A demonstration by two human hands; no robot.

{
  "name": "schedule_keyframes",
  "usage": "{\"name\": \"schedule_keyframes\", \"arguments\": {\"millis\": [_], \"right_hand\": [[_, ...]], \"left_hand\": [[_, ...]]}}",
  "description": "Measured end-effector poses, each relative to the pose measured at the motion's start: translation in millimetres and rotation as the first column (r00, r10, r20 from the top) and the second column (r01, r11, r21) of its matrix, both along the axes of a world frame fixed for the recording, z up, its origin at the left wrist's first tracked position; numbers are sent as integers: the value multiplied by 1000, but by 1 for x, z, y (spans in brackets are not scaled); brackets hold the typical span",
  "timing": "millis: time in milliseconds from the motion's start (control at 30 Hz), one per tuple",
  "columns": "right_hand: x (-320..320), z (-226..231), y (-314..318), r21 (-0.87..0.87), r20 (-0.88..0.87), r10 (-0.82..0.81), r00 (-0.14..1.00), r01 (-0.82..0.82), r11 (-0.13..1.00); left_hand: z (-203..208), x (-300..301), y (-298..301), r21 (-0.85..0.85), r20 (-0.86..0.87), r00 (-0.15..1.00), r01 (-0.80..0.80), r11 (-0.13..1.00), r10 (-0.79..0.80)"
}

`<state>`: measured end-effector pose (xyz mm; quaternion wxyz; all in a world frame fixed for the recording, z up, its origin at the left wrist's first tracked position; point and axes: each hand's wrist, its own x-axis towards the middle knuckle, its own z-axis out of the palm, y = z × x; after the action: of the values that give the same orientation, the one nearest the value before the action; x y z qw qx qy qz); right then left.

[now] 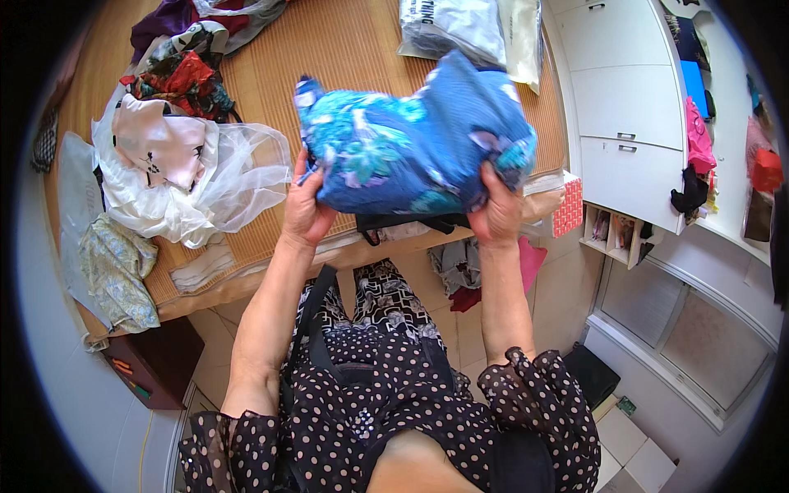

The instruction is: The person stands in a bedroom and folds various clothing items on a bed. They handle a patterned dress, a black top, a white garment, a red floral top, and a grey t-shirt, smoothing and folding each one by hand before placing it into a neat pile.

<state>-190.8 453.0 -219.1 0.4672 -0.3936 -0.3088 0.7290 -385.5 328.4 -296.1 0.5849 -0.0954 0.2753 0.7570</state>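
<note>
A blue floral garment (411, 148), bunched or folded into a bundle, is held up between both hands above the near edge of a mat-covered bed. My left hand (308, 205) grips its lower left corner, thumb against the front. At the lower right corner my right hand (498, 207) pinches the cloth, with its other fingers partly behind it. Just beneath the bundle, something black with a strap (415, 228) lies at the bed's edge, mostly covered from sight.
White sheer cloth (246, 164) and a pink piece (160, 141) lie heaped on the left of the striped mat (345, 49). Plastic-wrapped clothing (456, 31) sits at the far right. A white cabinet (629, 90) stands right of the bed; a dark red box (160, 361) is below left.
</note>
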Motion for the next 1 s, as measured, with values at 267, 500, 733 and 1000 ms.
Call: {"name": "schedule_keyframes", "arguments": {"millis": [267, 500, 733, 1000], "right_hand": [[149, -184, -33, -554, 135, -105, 985, 163, 816], [167, -171, -23, -279, 553, -74, 830, 268, 922], [59, -105, -10, 279, 877, -13, 480, -487, 827], [-131, -148, -27, -316, 938, -189, -291, -941, -118]], "left_hand": [[-132, 103, -32, -461, -373, 882, 94, 882, -289], [-127, 84, -49, -611, -568, 648, 81, 787, -507], [-103, 14, -110, -630, -630, 729, -277, 726, -269], [-90, -146, -118, -421, -878, 252, -812, 405, -407]]}}
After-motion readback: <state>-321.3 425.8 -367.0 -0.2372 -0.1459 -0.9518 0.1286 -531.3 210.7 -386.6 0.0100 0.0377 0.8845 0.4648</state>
